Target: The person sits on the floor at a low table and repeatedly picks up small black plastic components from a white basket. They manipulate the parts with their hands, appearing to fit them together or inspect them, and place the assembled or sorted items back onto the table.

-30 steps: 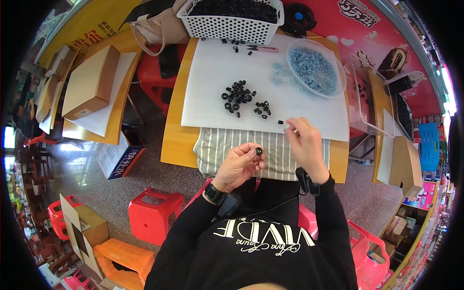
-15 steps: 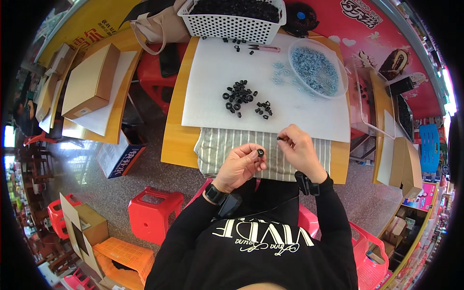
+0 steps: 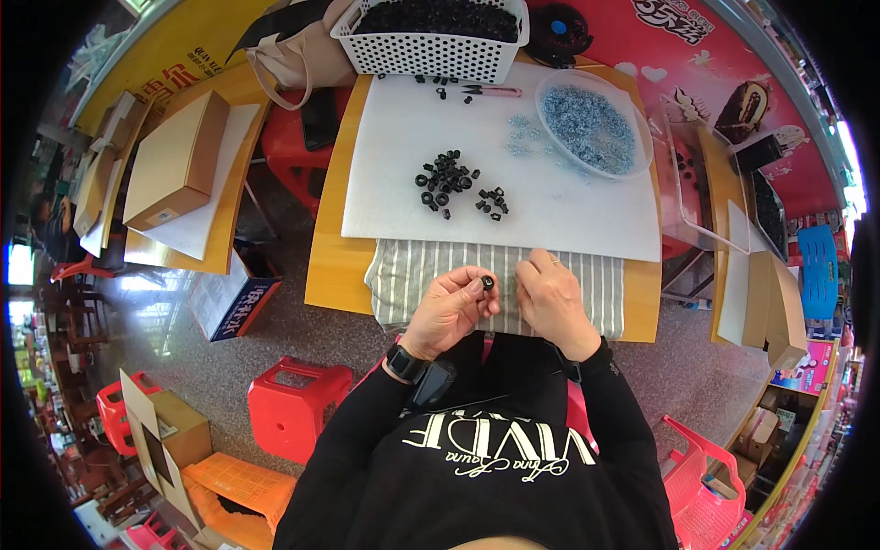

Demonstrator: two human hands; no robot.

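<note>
Between the thumb and fingers of my left hand (image 3: 447, 310) is a small round black plastic part (image 3: 488, 282) with an opening in its face. My right hand (image 3: 555, 304) is beside it on the right, its fingers pinched together and turned down; what they hold is hidden. Both hands are over a grey-and-white striped cloth (image 3: 412, 275) at the table's near edge. Beyond them, on a white sheet (image 3: 385, 137), lie a heap of black ring-shaped parts (image 3: 442, 179) and a smaller group of little black pieces (image 3: 493, 203).
A white perforated basket (image 3: 431, 57) full of black parts stands at the far edge. Near it lie pink-handled snips (image 3: 495, 91). A clear round tray (image 3: 645, 151) holds many small bluish pieces, with some spilled beside it. Red stools (image 3: 286, 412) stand around the wooden table (image 3: 330, 275).
My right hand has turned over and come slightly left, closer to my left hand. The black piece at its fingertips is now out of sight. My left hand still holds its part.
</note>
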